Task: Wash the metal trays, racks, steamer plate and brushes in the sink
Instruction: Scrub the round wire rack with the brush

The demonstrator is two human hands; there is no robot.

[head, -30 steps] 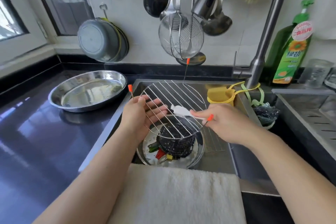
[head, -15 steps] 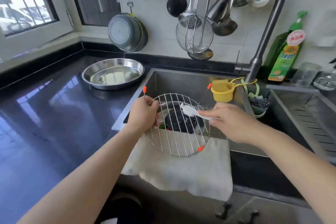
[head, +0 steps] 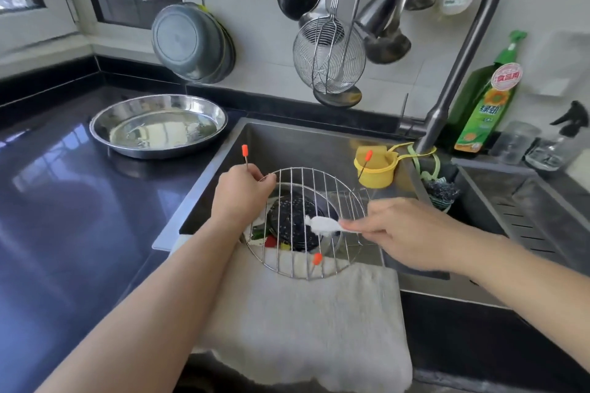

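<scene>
Presently: round wire steaming rack with orange-tipped legs [head: 306, 223], held above the steel sink [head: 319, 140], legs upward. Left hand [head: 241, 191] pinches its rim at the left. Right hand [head: 405, 233] grips a white brush [head: 322, 226], bristles against the wires. Oval steel tray [head: 158, 124] on the dark counter [head: 64, 217].

Round wire rack [head: 306, 223] over sink [head: 319, 140], near edge above towel [head: 306, 322] draped on sink's front rim. Left hand [head: 241, 195] on rack's left rim; right hand [head: 402, 234] at right, brush [head: 322, 226] laid on rack wires. Perforated plate [head: 292, 220] in sink beneath rack. Metal tray [head: 158, 125] on counter [head: 64, 217], left of sink. Faucet [head: 447, 99] behind sink at right; soap bottle [head: 487, 99] right of faucet. Utensils hung on wall behind.
</scene>
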